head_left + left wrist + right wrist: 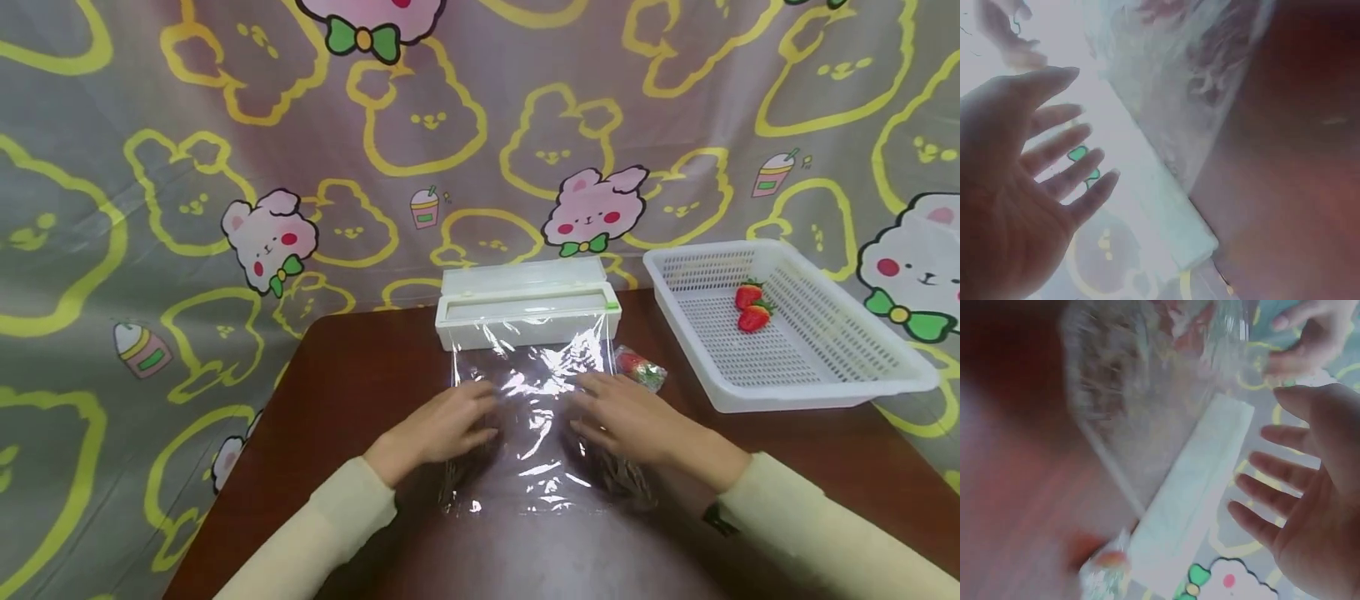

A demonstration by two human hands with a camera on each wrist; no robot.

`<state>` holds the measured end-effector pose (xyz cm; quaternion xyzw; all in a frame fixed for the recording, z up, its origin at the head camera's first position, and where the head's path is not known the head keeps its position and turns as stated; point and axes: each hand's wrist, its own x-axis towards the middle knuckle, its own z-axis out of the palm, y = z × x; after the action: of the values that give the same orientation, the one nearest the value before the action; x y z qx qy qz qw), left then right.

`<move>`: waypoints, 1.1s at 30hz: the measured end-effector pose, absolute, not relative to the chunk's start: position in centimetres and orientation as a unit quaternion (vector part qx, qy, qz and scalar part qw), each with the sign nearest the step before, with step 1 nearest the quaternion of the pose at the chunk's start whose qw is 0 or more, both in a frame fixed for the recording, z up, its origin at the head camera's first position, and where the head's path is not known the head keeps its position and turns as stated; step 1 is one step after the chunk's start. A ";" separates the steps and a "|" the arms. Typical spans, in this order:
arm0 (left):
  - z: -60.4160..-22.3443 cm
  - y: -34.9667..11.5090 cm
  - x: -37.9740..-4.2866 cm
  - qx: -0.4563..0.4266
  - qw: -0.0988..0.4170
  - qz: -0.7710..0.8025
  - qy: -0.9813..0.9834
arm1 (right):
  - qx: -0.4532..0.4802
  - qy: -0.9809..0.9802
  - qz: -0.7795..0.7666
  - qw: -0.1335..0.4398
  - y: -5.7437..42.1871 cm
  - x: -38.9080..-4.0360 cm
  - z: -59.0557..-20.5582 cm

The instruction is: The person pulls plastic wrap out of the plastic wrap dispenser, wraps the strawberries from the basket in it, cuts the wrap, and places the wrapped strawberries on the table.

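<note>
A sheet of clear plastic wrap (536, 467) stretches from a white cling-film dispenser box (525, 329) toward the front of the brown table, shiny and creased. My left hand (450, 421) is over the sheet's left side, its fingers spread and holding nothing. Over the right side is my right hand (622, 417), likewise with spread, empty fingers. Both wrist views show the left palm (1029, 194) and the right palm (1316, 519) bare. Just beyond the right hand, beside the dispenser, lies a wrapped strawberry (641, 368) in crinkled film.
At the back right a white plastic basket (720, 379) with slotted walls holds two red strawberries (752, 317). The dispenser's lid (525, 275) stands raised toward a patterned curtain (450, 108) behind the table (360, 375).
</note>
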<state>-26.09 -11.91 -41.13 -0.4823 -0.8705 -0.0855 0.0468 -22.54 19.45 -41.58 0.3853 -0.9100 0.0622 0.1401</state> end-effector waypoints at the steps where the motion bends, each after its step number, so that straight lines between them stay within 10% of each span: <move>1: -41.2 -11.1 -27.2 -0.480 0.045 -0.087 -0.872 | 0.380 -0.913 0.065 0.135 18.9 -23.6 -41.7; 13: -44.5 -7.6 -33.0 -0.370 -0.055 -0.060 -0.925 | 0.314 -0.945 0.090 0.006 16.9 -30.9 -45.2; 33: -45.4 -10.9 -33.9 -0.295 -0.073 -0.055 -0.951 | 0.282 -0.951 0.125 0.029 20.8 -32.2 -46.1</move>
<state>-33.94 -10.86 -45.40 -0.2948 -0.9512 -0.0547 -0.0726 -32.17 20.75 -46.12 0.2822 -0.9508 0.1248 0.0291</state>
